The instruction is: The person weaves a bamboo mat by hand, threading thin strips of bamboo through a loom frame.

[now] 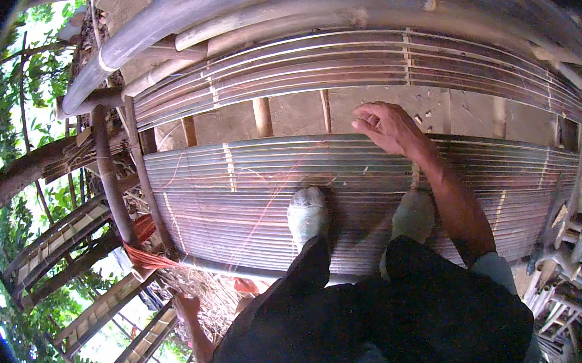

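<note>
I stand in pale shoes (309, 216) on a platform of narrow bamboo slats (259, 213). My right hand (386, 129) is held out over the platform's far edge, beside the gap in the slats. Its fingers are bent, the thumb stands apart from them, and nothing shows between. Low at my left side, my left hand (188, 306) is closed, close to the end of a wooden step (142, 347). Whether it grips anything is hidden. Thin orange-red strands (266, 212) lie across the slats.
Thick bamboo poles (274, 17) run along the far side above a second slatted strip (307, 66). Through the gap bare ground (367, 99) shows. On the left are a post (109, 176), an orange cord bundle (144, 257) and steps among foliage. Cut poles (567, 308) are stacked at right.
</note>
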The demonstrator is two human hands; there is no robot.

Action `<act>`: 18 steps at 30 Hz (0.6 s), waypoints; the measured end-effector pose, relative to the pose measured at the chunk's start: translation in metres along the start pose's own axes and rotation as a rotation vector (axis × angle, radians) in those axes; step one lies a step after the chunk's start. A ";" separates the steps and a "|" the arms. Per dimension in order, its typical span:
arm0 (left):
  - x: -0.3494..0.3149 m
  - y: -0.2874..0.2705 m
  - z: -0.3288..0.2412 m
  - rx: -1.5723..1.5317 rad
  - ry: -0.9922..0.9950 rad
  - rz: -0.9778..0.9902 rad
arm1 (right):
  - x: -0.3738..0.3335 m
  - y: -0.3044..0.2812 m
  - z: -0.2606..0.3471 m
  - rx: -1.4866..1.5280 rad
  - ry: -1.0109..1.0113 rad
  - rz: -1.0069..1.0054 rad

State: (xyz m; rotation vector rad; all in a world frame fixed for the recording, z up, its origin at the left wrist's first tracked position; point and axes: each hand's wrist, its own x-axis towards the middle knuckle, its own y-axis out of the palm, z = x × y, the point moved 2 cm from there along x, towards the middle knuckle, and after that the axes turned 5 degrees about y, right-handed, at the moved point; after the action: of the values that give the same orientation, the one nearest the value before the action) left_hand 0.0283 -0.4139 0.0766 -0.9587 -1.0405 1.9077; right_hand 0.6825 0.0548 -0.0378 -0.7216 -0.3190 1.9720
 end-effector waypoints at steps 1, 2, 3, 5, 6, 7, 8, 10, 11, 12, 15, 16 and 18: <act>0.020 -0.003 -0.037 0.130 0.099 -0.282 | -0.002 -0.003 -0.004 -0.054 0.073 0.100; 0.077 -0.035 -0.131 -0.108 0.064 -0.228 | -0.009 -0.012 -0.015 -0.085 0.126 0.074; 0.101 -0.059 -0.176 -0.214 0.006 -0.068 | -0.008 -0.010 -0.009 -0.085 0.160 0.131; 0.142 -0.050 -0.248 -1.223 -0.138 0.068 | -0.004 -0.002 0.009 -0.080 0.162 0.200; 0.156 -0.072 -0.319 -1.170 0.060 -0.063 | -0.006 0.000 0.005 -0.150 0.205 0.201; 0.165 -0.104 -0.383 -1.091 0.235 -0.214 | -0.007 0.003 0.007 -0.210 0.233 0.212; 0.170 -0.141 -0.444 -0.883 0.434 -0.378 | -0.011 0.004 0.004 -0.216 0.251 0.206; 0.166 -0.199 -0.507 -0.917 0.618 -0.458 | -0.015 0.003 0.009 -0.206 0.179 0.129; 0.168 -0.203 -0.523 -0.925 0.700 -0.424 | -0.016 0.006 0.009 -0.205 0.192 0.127; 0.166 -0.199 -0.532 -0.945 0.750 -0.432 | -0.017 0.008 0.007 -0.226 0.163 0.082; 0.162 -0.182 -0.535 -0.986 0.741 -0.391 | -0.020 0.016 0.003 -0.232 0.126 0.000; 0.162 -0.177 -0.532 -0.995 0.720 -0.408 | -0.020 0.017 0.003 -0.218 0.098 -0.031; 0.162 -0.171 -0.532 -1.007 0.694 -0.424 | -0.021 0.018 0.008 -0.234 0.118 -0.049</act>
State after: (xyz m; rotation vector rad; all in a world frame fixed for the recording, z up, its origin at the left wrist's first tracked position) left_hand 0.4582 -0.0341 -0.0199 -1.6048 -1.5849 0.5282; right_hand 0.6722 0.0280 -0.0333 -0.9660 -0.4966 1.8552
